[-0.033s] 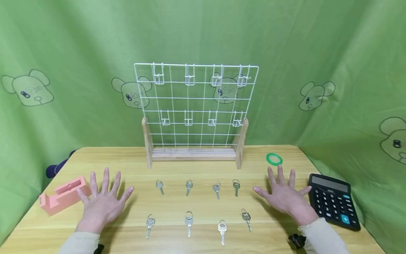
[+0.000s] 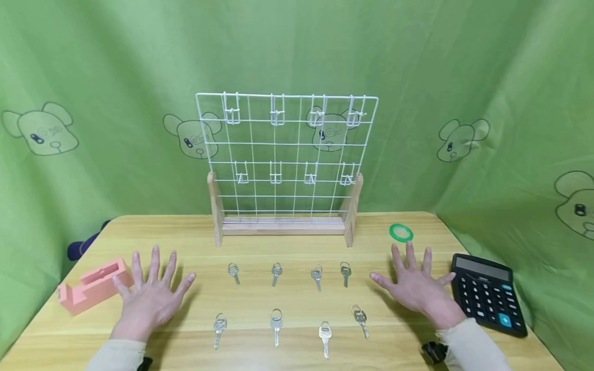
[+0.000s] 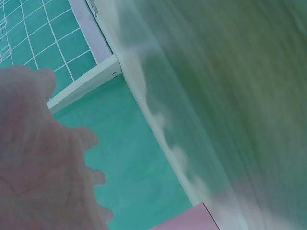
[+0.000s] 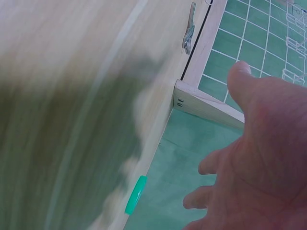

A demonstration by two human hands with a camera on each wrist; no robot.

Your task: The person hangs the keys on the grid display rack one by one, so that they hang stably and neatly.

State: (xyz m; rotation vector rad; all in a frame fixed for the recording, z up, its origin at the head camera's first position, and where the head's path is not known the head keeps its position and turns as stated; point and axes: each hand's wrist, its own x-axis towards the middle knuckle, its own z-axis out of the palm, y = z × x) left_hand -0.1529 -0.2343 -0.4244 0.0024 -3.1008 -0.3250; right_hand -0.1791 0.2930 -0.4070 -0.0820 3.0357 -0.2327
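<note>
My left hand, fingers spread, is held palm down over the left of the table, beside a pink tape dispenser. On the other side my right hand spreads its fingers the same way, between the keys and a black calculator. Neither hand holds anything. Several keys with rings lie between the hands in two rows, among them a back-row key and a front-row key. Behind them stands a white wire grid rack on a wooden stand, with several wire hooks on it.
A green tape roll lies on the wooden table beyond my right fingertips. A dark purple object shows past the table's left edge. Green curtains with bear drawings hang behind and at both sides.
</note>
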